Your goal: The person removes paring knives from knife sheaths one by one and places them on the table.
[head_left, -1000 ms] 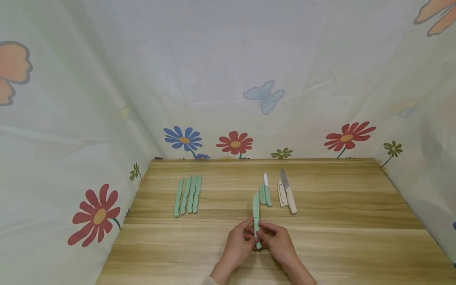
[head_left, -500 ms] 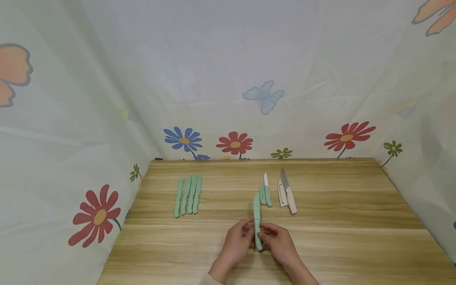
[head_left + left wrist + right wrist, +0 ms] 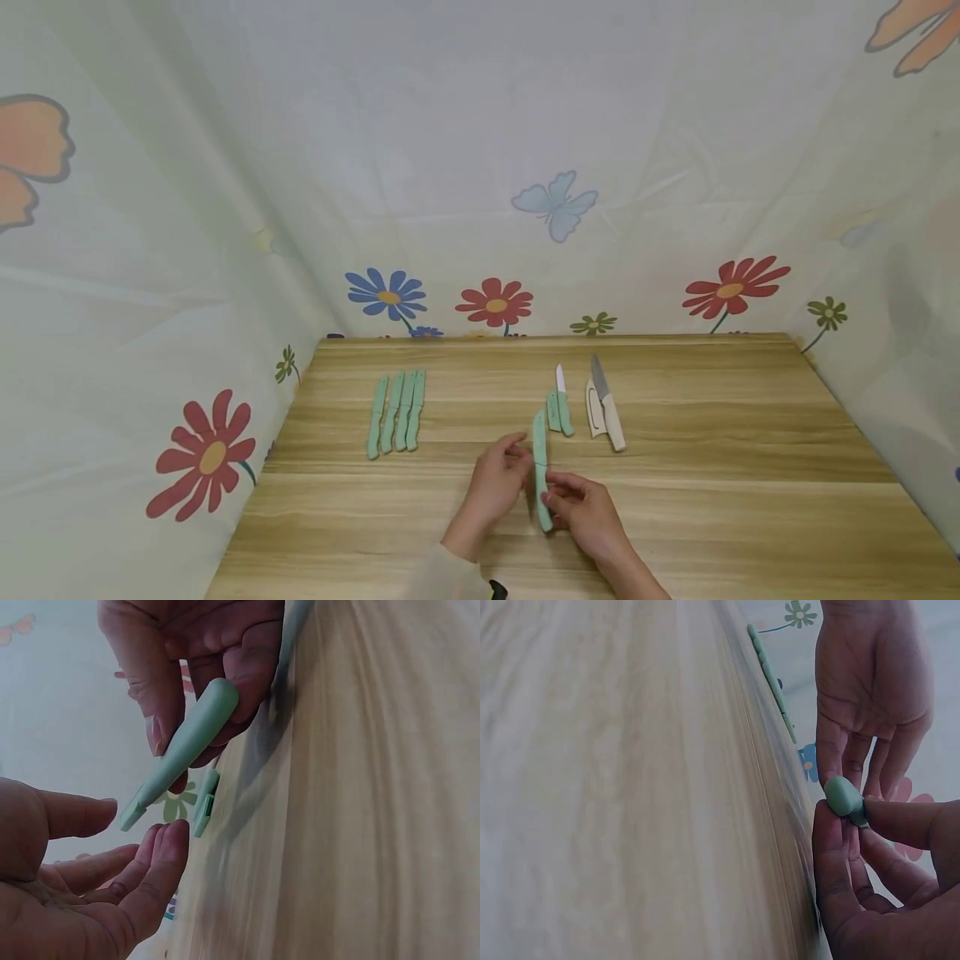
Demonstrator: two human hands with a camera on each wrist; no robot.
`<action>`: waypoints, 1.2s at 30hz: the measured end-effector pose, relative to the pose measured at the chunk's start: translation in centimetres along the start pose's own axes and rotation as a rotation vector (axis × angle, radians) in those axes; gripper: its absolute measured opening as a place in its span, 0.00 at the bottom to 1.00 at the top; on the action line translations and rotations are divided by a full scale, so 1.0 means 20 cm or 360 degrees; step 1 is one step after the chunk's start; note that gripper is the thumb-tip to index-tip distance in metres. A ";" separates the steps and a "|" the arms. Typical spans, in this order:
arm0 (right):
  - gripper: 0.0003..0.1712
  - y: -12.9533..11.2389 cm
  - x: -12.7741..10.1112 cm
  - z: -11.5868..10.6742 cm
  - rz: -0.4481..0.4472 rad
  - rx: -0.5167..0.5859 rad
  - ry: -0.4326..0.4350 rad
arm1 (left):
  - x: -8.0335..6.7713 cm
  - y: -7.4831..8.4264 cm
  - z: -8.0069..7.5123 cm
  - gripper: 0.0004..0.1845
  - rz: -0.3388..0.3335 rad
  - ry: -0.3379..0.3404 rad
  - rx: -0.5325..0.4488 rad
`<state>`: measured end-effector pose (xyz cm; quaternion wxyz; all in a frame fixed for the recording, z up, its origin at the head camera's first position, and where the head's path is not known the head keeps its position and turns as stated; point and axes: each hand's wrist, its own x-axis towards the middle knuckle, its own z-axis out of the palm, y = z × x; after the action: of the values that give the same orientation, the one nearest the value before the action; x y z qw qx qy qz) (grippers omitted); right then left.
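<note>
Green sheathed knife pinched above the table

Mint-green sheathed knife [image 3: 540, 467] sits just above the wooden table [image 3: 750, 500], its handle end pinched by the right hand [image 3: 581, 508]. Left hand [image 3: 495, 479] hovers beside it, fingers relaxed, grasping nothing.

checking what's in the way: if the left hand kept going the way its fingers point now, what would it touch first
Probably the green sheathed knife held by the right hand. The left hand is open with its fingers toward it, just short; depth is unclear.
</note>
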<state>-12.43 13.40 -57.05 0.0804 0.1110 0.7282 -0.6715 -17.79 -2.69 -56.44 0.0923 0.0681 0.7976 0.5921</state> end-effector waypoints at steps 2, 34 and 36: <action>0.22 0.00 0.00 0.00 0.0007 -0.0002 -0.0007 | 0.02 0.00 0.00 0.23 -0.0008 0.0006 -0.0001; 0.23 0.00 -0.01 -0.01 0.0018 0.0018 -0.0141 | 0.12 0.03 0.03 0.18 -0.0135 0.0172 -0.0274; 0.23 -0.01 -0.01 0.00 0.0009 0.0027 -0.0156 | 0.12 0.03 0.03 0.18 -0.0137 0.0179 -0.0283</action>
<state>-12.22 13.46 -56.80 0.1170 0.0807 0.7173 -0.6821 -19.93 -1.44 -56.26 0.0784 -0.0081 0.7480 0.6591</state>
